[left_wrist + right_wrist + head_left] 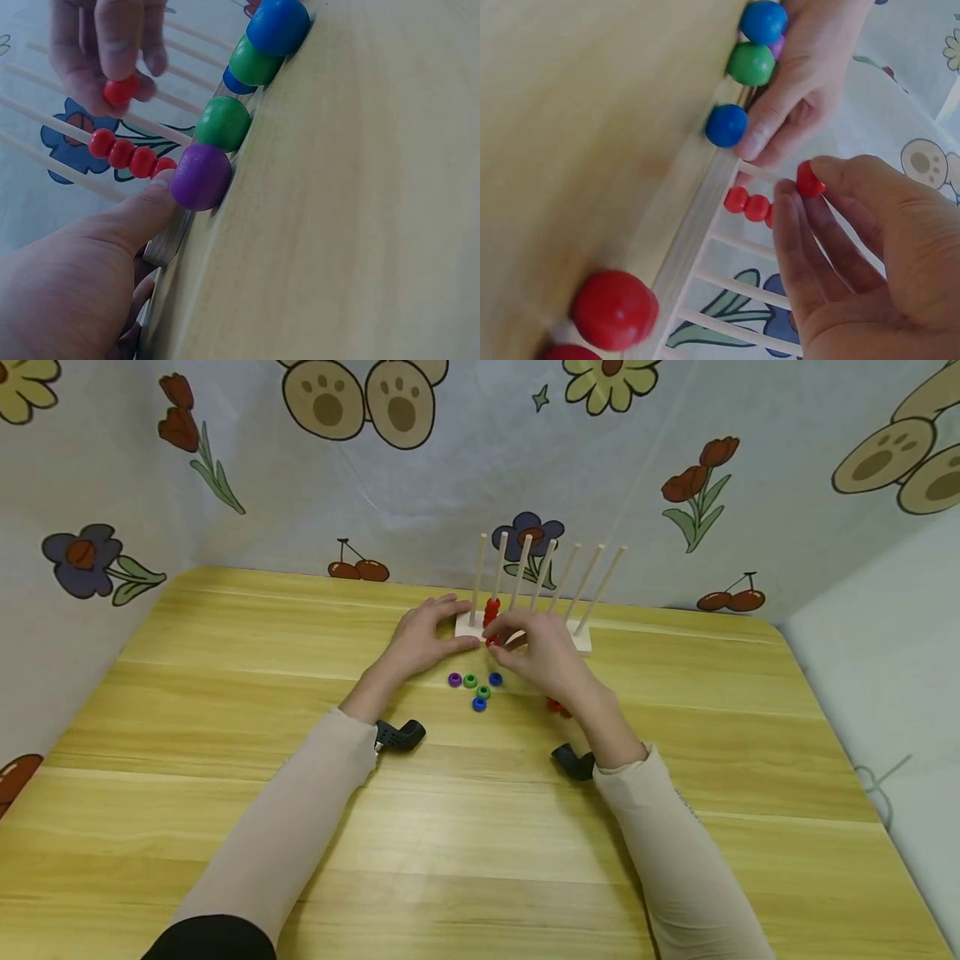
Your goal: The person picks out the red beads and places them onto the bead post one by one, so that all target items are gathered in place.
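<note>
A white wooden peg rack [582,643] with several upright pegs stands near the table's back edge. Several red beads [131,156] are stacked on its second peg from the left. My left hand [416,639] holds the left end of the rack's base, thumb in front and the other fingers behind. Between thumb and fingertips, my right hand [551,652] pinches a red bead [808,180], which is off the pegs and beside the stacked peg. A purple bead [454,679], two green beads [483,692] and two blue beads [479,703] lie loose before the rack.
Loose red beads [555,706] lie partly hidden by the right forearm. A patterned cloth [450,493] hangs right behind the wooden table [465,860]. Black wrist devices [401,736] stick out from both sleeves close to the tabletop.
</note>
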`<state>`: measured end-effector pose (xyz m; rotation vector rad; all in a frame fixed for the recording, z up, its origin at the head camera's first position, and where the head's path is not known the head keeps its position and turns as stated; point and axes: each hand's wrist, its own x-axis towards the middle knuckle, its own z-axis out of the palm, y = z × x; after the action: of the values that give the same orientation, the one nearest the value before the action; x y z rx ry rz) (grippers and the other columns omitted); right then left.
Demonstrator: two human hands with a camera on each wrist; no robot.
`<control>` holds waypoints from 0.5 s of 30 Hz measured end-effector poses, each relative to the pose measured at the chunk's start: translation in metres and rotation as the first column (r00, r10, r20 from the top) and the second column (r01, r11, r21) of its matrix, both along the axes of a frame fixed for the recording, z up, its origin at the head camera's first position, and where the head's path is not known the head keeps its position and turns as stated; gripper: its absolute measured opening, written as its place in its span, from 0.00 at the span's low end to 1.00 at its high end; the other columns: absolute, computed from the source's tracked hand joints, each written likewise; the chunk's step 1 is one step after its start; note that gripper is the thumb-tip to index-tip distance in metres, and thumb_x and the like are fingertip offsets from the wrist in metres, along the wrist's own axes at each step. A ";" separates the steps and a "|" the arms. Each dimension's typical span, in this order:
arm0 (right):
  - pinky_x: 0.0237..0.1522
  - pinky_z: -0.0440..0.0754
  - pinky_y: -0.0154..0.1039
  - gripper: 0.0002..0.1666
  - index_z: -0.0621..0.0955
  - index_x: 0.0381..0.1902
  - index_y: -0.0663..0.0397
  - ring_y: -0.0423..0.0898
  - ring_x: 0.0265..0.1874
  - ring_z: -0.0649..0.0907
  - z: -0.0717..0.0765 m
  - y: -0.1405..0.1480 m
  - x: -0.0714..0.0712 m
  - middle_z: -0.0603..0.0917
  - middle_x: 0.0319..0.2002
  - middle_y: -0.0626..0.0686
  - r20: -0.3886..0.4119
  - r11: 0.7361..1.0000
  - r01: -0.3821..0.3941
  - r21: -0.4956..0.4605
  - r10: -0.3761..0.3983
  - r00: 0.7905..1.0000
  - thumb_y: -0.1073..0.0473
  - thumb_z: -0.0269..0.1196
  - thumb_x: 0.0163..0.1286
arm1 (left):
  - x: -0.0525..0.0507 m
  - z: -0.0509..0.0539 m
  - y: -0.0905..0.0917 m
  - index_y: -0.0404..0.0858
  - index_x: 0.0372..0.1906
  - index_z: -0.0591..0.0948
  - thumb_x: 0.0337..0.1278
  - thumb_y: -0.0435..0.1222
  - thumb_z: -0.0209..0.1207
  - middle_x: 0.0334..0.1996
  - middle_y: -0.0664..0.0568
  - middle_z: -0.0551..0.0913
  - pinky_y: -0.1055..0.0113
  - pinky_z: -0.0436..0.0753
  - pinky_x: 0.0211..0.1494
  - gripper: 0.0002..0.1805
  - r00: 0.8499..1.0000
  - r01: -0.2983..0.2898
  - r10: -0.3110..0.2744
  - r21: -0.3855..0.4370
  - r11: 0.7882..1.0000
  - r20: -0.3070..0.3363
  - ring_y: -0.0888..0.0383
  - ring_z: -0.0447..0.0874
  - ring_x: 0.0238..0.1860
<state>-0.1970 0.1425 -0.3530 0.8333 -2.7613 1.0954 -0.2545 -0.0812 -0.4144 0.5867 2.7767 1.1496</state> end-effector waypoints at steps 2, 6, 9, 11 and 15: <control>0.49 0.92 0.46 0.08 0.88 0.47 0.60 0.49 0.43 0.90 0.003 0.002 0.000 0.90 0.45 0.54 -0.020 0.999 0.025 -0.034 -0.025 0.999 0.66 0.69 0.71 | 0.000 0.000 0.000 0.49 0.76 0.75 0.64 0.57 0.70 0.82 0.46 0.64 0.42 0.51 0.86 0.39 1.000 0.001 -0.001 0.005 1.000 0.002 0.41 0.54 0.84; 0.51 0.91 0.48 0.09 0.89 0.49 0.59 0.50 0.46 0.89 0.014 0.005 0.000 0.90 0.47 0.54 -0.088 0.992 0.066 -0.111 -0.076 0.993 0.66 0.69 0.72 | -0.001 -0.001 -0.001 0.48 0.76 0.75 0.64 0.57 0.69 0.82 0.46 0.63 0.42 0.51 0.86 0.39 1.000 -0.002 0.002 0.001 1.000 0.006 0.41 0.54 0.84; 0.52 0.90 0.47 0.11 0.88 0.51 0.60 0.50 0.47 0.88 0.025 0.007 0.000 0.90 0.48 0.55 -0.167 0.978 0.083 -0.189 -0.116 0.979 0.66 0.70 0.72 | -0.001 0.000 -0.001 0.48 0.77 0.74 0.64 0.57 0.69 0.83 0.46 0.63 0.42 0.51 0.86 0.39 1.000 -0.002 0.002 -0.005 1.000 0.012 0.40 0.53 0.84; 0.53 0.90 0.45 0.12 0.88 0.51 0.60 0.49 0.47 0.89 0.033 0.007 -0.001 0.90 0.47 0.56 -0.217 0.961 0.095 -0.259 -0.153 0.964 0.65 0.70 0.72 | -0.001 0.000 -0.001 0.48 0.77 0.74 0.64 0.57 0.69 0.83 0.46 0.62 0.41 0.50 0.86 0.40 1.000 -0.001 0.001 -0.006 1.000 0.017 0.39 0.53 0.84; 0.54 0.89 0.42 0.12 0.88 0.52 0.60 0.48 0.46 0.89 0.049 0.005 -0.004 0.91 0.48 0.56 -0.299 0.906 0.099 -0.410 -0.237 0.924 0.64 0.71 0.72 | 0.000 0.001 0.001 0.48 0.77 0.74 0.64 0.57 0.70 0.83 0.47 0.62 0.41 0.49 0.86 0.40 1.000 -0.003 0.003 -0.006 1.000 0.025 0.39 0.52 0.84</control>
<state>-0.2006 0.1471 -0.3040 0.6403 -2.1812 1.2650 -0.2550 -0.0804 -0.4135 0.5632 2.7603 1.1407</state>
